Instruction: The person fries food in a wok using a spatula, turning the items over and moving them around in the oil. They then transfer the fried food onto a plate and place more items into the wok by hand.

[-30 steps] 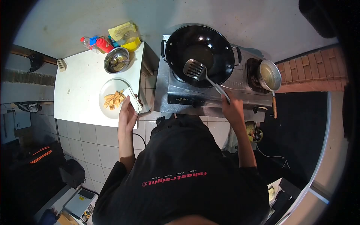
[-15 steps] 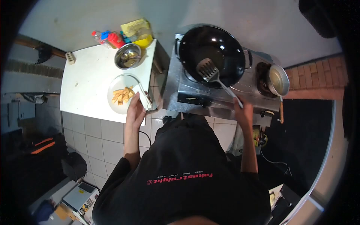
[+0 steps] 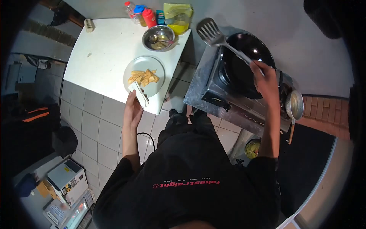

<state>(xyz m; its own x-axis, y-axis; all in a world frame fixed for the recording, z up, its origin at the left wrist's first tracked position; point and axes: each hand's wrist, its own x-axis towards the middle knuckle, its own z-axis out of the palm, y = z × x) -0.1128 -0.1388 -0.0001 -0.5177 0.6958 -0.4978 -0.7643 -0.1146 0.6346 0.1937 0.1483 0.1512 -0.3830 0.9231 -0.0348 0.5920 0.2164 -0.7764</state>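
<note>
Fingers of the right hand (image 3: pixel 265 81) grip a slotted spatula (image 3: pixel 218 39), best held level, as the left hand (image 3: pixel 132 111) clasps a white object (image 3: pixel 138 95) by the near-right corner of the surface (image 3: pixel 103 47).

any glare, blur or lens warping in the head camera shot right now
Head view: small bright glints inside the dark wok; the table edge bows from wide-lens distortion; corners fall off to black; the spatula slots look distinct, while the print on the white box is too small to read.
</note>
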